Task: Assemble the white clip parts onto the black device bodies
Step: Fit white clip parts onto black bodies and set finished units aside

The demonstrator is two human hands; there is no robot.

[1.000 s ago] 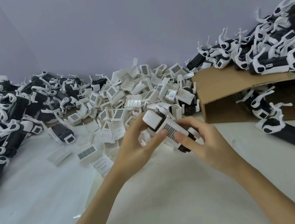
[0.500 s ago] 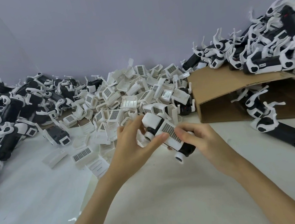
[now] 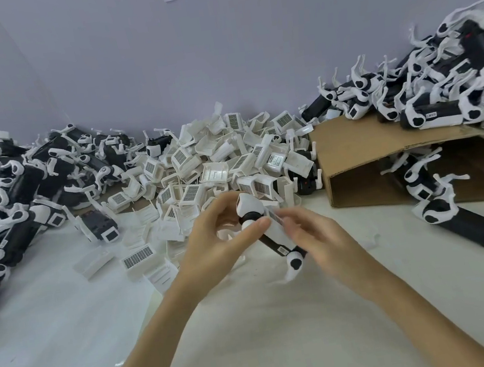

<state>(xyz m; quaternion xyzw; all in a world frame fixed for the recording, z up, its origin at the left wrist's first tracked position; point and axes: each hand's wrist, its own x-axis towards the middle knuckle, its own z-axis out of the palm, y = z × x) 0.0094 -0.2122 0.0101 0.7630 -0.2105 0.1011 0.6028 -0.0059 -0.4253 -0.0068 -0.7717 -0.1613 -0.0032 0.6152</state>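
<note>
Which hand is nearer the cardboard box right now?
Right. The right hand holds the device body on the side towards the cardboard box; the left hand grips it farther away.

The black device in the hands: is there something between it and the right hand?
Nothing visible. The left hand grips the black device, and the right hand fingers lie against its white clip.

Both forearms bare, no sleeves; hands (image 3: 221, 242) ungloved, apparently no rings (blurred).
</note>
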